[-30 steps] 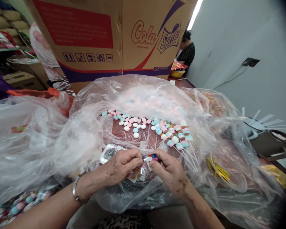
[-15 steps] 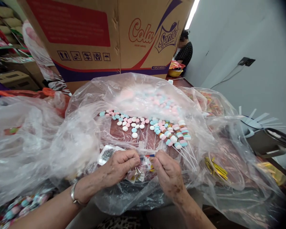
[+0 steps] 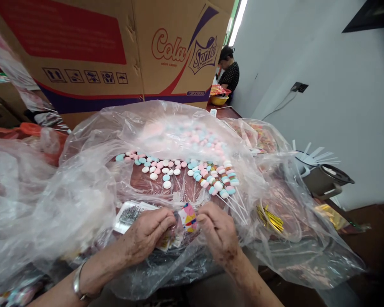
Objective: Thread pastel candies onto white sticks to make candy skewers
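Both grips pinch one small printed wrapper (image 3: 188, 217) between them: the left hand (image 3: 146, 233) closes thumb and forefinger on its left edge, the right hand (image 3: 218, 232) does the same on its right edge, so the wrapper stands upright in the gap, over the near edge of the tabletop (image 3: 376, 245). Each forearm comes up from the bottom of the view and angles inward, wrists bent, knuckles up, the other fingers curled under. A bracelet (image 3: 78, 285) sits on the left wrist.

Behind everything, at the far edge, a big cardboard box (image 3: 115, 55) stands upright. Clear plastic bags (image 3: 41, 200) spread over most of the tabletop, crumpled and open. On the plastic just beyond the hands lies a band of pink, blue and white candies (image 3: 166, 168), loose ones to the left, stick-mounted ones (image 3: 222, 181) to the right with their white sticks pointing toward the right hand. More printed wrappers (image 3: 131, 212) lie touching the left hand's knuckles. Gold twist ties (image 3: 270, 218) lie under plastic right of the right hand. At the far right corner a person (image 3: 228, 72) sits.
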`<act>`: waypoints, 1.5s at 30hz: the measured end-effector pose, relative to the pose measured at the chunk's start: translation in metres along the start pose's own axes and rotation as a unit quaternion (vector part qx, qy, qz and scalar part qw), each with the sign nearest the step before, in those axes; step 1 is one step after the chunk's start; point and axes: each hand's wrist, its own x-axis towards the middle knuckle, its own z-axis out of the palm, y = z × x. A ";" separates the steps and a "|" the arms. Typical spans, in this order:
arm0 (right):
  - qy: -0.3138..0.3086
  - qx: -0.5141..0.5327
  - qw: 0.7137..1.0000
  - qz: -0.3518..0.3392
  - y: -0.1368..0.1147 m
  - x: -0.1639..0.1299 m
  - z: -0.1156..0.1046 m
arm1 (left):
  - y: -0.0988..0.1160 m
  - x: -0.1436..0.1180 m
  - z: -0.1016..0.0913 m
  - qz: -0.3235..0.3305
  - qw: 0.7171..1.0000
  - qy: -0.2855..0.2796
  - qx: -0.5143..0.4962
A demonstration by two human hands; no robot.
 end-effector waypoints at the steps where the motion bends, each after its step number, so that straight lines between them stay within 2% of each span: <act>1: 0.020 -0.051 0.999 -0.001 0.008 0.000 -0.007 | -0.001 -0.001 0.000 -0.002 1.000 0.004 -0.004; 3: 0.060 -0.201 0.978 -0.012 0.028 0.001 -0.021 | -0.004 -0.003 -0.001 0.010 1.000 0.015 -0.017; 6: -0.010 -0.374 0.927 0.007 0.055 -0.001 -0.035 | -0.007 -0.005 -0.003 0.032 0.998 0.032 -0.038; 8: -0.061 -0.430 0.901 0.019 0.066 -0.004 -0.037 | -0.009 -0.005 -0.005 0.042 0.996 0.041 -0.061; 11: -0.076 -0.459 0.885 0.011 0.072 -0.004 -0.039 | -0.015 -0.004 -0.006 0.047 0.992 0.053 -0.106; 13: -0.054 -0.444 0.895 -0.006 0.072 -0.002 -0.044 | -0.019 -0.004 -0.007 0.032 0.989 0.067 -0.126; 17: 0.004 -0.300 0.952 -0.061 0.059 0.004 -0.067 | -0.024 -0.005 -0.012 0.010 0.987 0.094 -0.131; 19: -0.003 -0.214 0.974 -0.071 0.047 0.006 -0.079 | -0.023 -0.006 -0.015 0.025 0.989 0.091 -0.117; 22: -0.034 -0.134 0.988 -0.071 0.028 0.006 -0.091 | -0.020 -0.007 -0.018 0.037 0.991 0.084 -0.093; 26: -0.065 -0.119 0.987 -0.082 0.018 0.004 -0.094 | -0.017 -0.006 -0.021 0.032 0.994 0.081 -0.067; 34: -0.088 -0.169 0.972 -0.137 0.030 0.001 -0.098 | -0.018 0.000 -0.028 0.089 0.995 0.031 -0.012; 39: -0.139 -0.160 0.964 -0.161 0.029 -0.001 -0.100 | -0.018 0.005 -0.034 0.107 0.993 0.001 0.055; 42: -0.140 -0.158 0.967 -0.145 0.029 -0.003 -0.095 | -0.014 0.006 -0.036 0.107 0.991 -0.022 0.075; 45: -0.146 -0.141 0.970 -0.133 0.030 -0.004 -0.088 | -0.007 0.005 -0.038 0.069 0.993 -0.056 0.074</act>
